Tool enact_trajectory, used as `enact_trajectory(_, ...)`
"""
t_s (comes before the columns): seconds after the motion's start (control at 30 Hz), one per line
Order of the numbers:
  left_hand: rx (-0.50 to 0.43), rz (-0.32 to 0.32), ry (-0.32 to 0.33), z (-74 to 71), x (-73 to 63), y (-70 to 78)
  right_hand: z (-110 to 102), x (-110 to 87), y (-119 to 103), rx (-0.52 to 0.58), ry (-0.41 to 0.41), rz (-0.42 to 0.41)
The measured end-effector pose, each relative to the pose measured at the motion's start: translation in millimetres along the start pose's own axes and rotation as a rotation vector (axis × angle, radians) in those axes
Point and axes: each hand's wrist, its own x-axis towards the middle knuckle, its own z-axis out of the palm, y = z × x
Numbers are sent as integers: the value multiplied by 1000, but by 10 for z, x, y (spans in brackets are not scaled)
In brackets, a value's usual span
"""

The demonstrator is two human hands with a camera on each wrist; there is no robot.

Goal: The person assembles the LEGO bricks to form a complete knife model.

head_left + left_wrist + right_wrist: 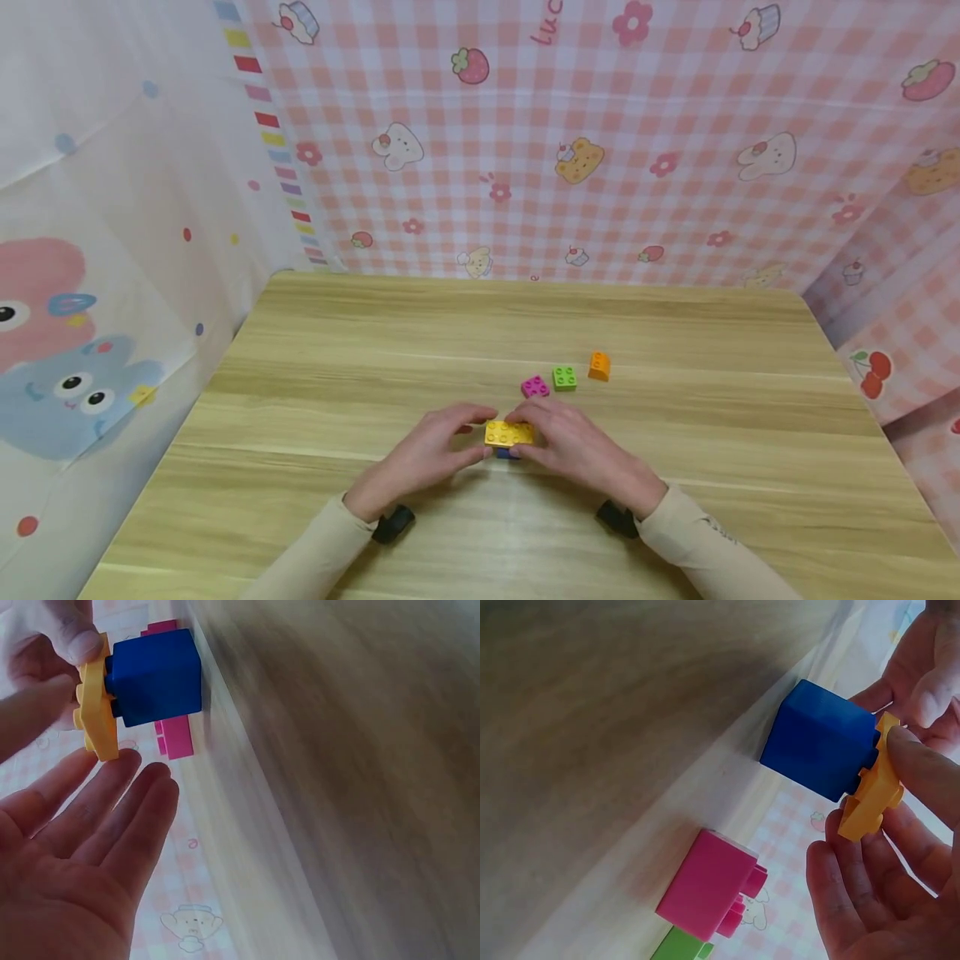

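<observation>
A flat yellow toy brick [509,432] with studs lies across the top of a blue brick [159,677], overhanging it. Some of the blue studs show between the two in both wrist views. My right hand [573,437] pinches the yellow brick, thumb on its studded side and fingers at the far edge. Around the other end is my left hand [431,450], its fingers loosely extended and fingertips right at the yellow edge. The blue brick stands on the wooden table [300,400], mostly covered in the head view.
Just beyond my right fingers sits a magenta brick [535,387]. To its right are a lime green brick [565,379] and an orange brick with a curved side [599,366]. A pink checked cloth [525,225] hangs behind the table, and a white printed cloth [195,275] at left.
</observation>
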Motion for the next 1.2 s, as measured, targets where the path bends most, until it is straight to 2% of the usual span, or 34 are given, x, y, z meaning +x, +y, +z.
enact_trajectory(0.23,34,-24,3,30,61,26,2,-6,10,10,9,-3)
enact_trajectory(0.47,67,-10,5,53,93,29,19,4,0,8,15,-9)
enact_trajectory(0.73,64,-36,-5,67,97,63,18,-12,-2,-14,14,10)
enact_trajectory(0.93,65,-69,-4,66,93,80,-65,-101,43,55,1,57)
enact_trajectory(1.2,86,-91,-9,74,102,97,-218,-254,231,114,14,93)
